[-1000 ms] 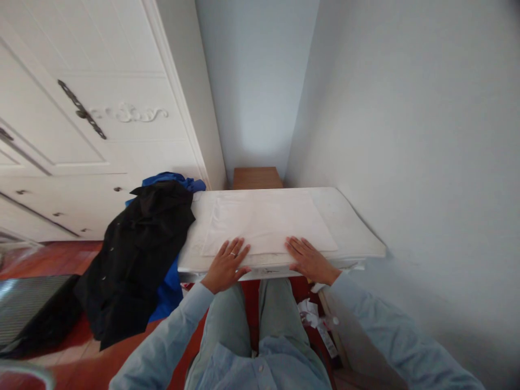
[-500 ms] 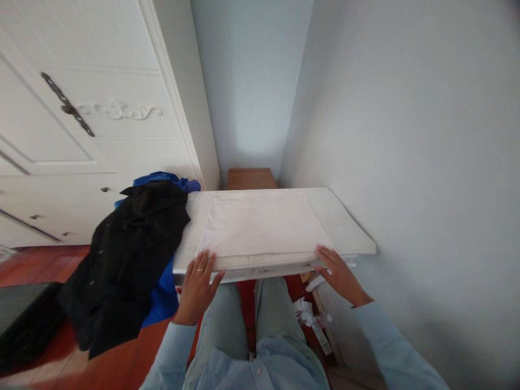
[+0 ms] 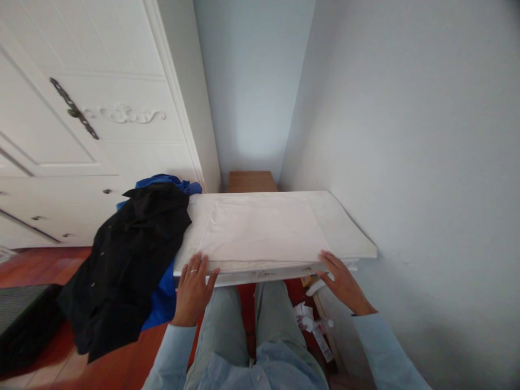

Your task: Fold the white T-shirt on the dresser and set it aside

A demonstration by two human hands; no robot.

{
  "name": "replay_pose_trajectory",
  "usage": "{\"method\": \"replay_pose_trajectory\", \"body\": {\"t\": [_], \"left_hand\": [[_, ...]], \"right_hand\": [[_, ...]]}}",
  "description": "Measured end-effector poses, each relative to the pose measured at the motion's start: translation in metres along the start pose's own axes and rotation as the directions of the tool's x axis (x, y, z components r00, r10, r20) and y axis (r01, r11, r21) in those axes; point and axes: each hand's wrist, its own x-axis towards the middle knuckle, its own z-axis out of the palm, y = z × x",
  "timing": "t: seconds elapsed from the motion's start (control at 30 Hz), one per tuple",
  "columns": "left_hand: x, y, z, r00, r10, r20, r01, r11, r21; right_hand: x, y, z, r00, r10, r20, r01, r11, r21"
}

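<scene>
A flat white cloth [image 3: 264,227] lies folded on a white padded board [image 3: 349,230] in front of me. My left hand [image 3: 194,287] rests at the cloth's near left corner, fingers stretched out and slightly apart, a ring on one finger. At the near right corner my right hand [image 3: 341,281] lies with fingers extended flat on the board's edge. Neither hand grips anything.
A black garment [image 3: 130,254] over a blue one [image 3: 166,292] hangs off the board's left end. White wardrobe doors [image 3: 81,108] stand at left, a bare wall [image 3: 406,135] at right, a wooden stand [image 3: 252,181] behind the board. Crumpled paper [image 3: 309,319] lies on the red floor.
Both hands slid outward from the cloth's middle to its near corners over the last second, then stayed nearly still.
</scene>
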Motion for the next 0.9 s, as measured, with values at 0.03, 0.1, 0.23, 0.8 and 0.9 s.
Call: {"method": "replay_pose_trajectory", "body": {"t": [0.03,0.1,0.23,0.8,0.9], "left_hand": [[0.002,0.000,0.000,1.000,-0.012,0.004,0.012,1.000,0.002],[0.006,-0.001,0.000,0.999,-0.040,0.013,0.040,0.999,0.004],[0.013,-0.001,0.003,0.996,-0.085,0.017,0.085,0.996,-0.008],[0.032,0.021,0.009,0.999,-0.031,0.010,0.031,1.000,-0.004],[0.039,0.020,0.005,0.996,-0.090,-0.020,0.088,0.992,-0.096]], "right_hand": [[-0.005,-0.004,-0.002,0.999,0.041,-0.007,-0.040,0.997,0.059],[-0.012,-0.010,-0.006,0.988,0.154,-0.025,-0.146,0.970,0.196],[-0.015,-0.015,-0.006,0.874,0.467,-0.133,-0.352,0.798,0.490],[-0.018,-0.016,-0.002,0.661,0.624,0.416,-0.437,-0.131,0.890],[-0.034,-0.029,-0.002,0.732,0.520,0.440,-0.432,-0.146,0.890]]}}
